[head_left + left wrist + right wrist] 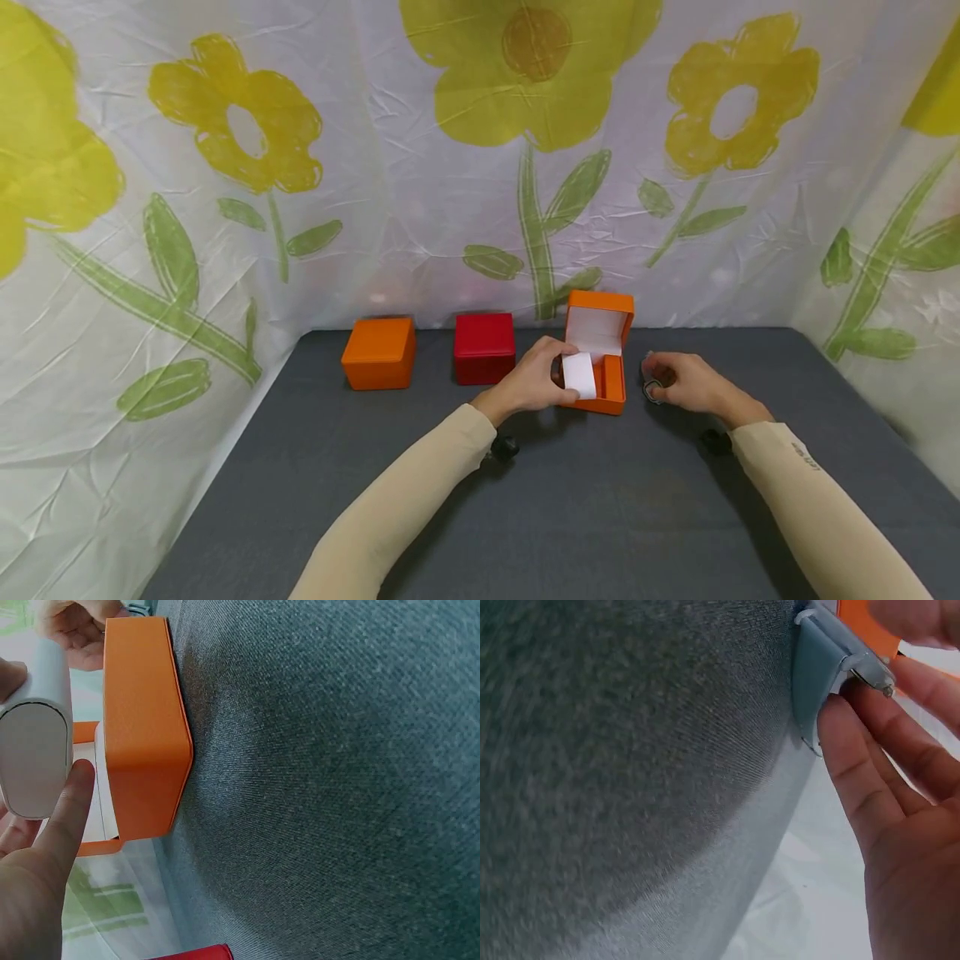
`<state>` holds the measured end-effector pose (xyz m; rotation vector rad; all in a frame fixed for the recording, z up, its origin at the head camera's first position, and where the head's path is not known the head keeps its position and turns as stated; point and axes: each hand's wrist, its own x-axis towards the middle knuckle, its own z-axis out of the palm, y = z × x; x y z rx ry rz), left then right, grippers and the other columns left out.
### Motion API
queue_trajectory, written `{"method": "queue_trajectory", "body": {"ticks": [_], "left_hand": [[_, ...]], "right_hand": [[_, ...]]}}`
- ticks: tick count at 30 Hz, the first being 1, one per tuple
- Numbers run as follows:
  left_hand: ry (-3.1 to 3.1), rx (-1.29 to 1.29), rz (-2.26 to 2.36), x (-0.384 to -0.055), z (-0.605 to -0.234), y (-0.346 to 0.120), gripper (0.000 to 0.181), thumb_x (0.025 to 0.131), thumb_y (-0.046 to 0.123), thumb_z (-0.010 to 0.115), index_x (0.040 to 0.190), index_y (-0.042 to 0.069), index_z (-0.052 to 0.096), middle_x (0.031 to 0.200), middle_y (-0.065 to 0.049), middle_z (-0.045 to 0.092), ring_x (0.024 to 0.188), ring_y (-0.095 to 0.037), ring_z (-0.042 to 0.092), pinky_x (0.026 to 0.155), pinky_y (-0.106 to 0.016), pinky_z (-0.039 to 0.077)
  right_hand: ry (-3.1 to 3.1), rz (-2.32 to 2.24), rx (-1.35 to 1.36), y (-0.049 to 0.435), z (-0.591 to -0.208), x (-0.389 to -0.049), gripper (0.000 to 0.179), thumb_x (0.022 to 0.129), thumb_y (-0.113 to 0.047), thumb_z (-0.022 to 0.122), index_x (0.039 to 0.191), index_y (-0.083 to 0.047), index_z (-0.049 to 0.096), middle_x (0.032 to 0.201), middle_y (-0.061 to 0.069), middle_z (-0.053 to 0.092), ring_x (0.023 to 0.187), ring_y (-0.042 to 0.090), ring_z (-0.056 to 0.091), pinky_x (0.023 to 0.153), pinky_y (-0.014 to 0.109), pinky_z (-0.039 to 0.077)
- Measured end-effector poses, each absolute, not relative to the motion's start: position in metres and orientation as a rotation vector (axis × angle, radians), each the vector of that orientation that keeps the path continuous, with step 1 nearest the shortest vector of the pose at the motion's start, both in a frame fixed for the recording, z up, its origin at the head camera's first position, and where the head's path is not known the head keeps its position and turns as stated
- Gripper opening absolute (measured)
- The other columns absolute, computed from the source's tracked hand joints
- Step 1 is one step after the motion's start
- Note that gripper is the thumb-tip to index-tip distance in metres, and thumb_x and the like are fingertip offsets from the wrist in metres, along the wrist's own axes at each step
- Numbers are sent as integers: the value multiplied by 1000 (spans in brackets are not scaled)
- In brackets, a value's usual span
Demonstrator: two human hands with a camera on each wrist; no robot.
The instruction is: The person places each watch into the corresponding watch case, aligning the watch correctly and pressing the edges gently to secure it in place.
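My left hand (536, 377) grips a white watch cushion (579, 375) between thumb and fingers, over the front of an open orange watch box (613, 379). The cushion's flat, rounded end (34, 761) faces the left wrist camera. To the right of the box, my right hand (688, 382) pinches a watch (652, 390) close to the table. In the right wrist view, the watch shows a metal case with a crown (887, 691) and a grey-blue strap (817, 675). Its dial is turned out of sight there.
A closed red box (484, 350) and a closed orange box (378, 354) stand left of the open one, near the back of the dark grey table (585, 517). Behind the table hangs a flower-printed curtain (420, 233).
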<state>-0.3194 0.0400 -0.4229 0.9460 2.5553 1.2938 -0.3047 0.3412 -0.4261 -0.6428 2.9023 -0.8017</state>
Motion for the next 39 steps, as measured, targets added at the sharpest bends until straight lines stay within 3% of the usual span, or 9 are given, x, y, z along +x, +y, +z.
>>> {"method": "queue_trajectory", "body": {"ticks": [4,13,22,30,39], "left_hand": [[2549,950,1301,-317,-423,36,59,78,16,78,129,8,51,121,-3,45,99,-15,48,77,-17,50],[2550,987,1323,-314,-424,31,59,78,15,78,130,7,52,122,-4,45,100,-14,49,77,-17,50],[2562,996,1305,-309,-422,27,61,78,15,77,132,7,50,124,-4,44,107,-16,47,80,-17,50],[2575,991,1325,-303,-424,20,60,79,14,76,133,6,50,128,-4,43,111,-18,46,82,-18,50],[2532,1000,1414,-291,-423,15,56,77,8,73,129,5,52,127,-6,45,106,-19,47,74,-20,52]], "right_hand": [[2898,-725,-677,340,-425,-304,33,81,-5,71,113,0,63,97,7,64,80,17,58,70,37,50],[2905,-649,-802,336,-425,-304,30,79,3,70,107,-2,65,98,8,64,82,18,59,72,39,51],[2908,-702,-780,330,-419,-300,30,82,2,68,112,3,64,103,14,64,84,21,61,71,40,53],[2971,-902,-704,321,-410,-285,31,87,-3,66,117,-2,63,111,14,62,90,24,60,72,36,54],[2933,-1189,-698,308,-406,-261,31,89,-5,65,120,-5,61,114,12,61,93,22,62,74,29,54]]}}
